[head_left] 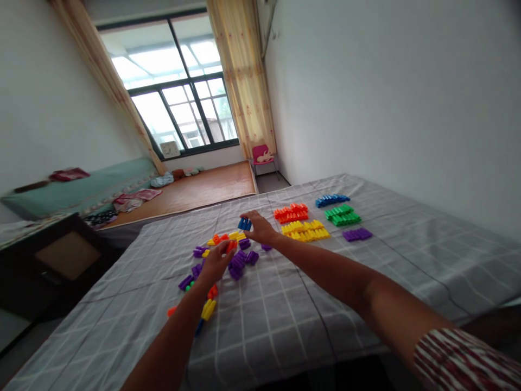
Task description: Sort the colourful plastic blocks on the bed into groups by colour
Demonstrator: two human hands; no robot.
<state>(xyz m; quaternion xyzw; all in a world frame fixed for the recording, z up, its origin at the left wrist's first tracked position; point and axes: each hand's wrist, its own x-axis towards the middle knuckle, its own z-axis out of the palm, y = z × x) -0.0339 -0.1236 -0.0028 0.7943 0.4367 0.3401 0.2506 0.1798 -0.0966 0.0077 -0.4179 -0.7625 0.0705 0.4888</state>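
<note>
My right hand is closed on a blue plastic toy block, pinched between thumb and fingers above the mixed pile. Lower and to its left, my left hand grips an orange plastic toy block at the fingertips. Loose purple blocks lie just right of my left hand, and a yellow block lies nearer to me beside my left forearm. More purple, yellow, orange and green pieces are scattered around, partly hidden by the left hand and arm.
Sorted rows lie on the right of the grey checked cloth: orange blocks, yellow blocks, blue blocks, green blocks and purple blocks. A white wall runs along the right. A pink chair stands beyond.
</note>
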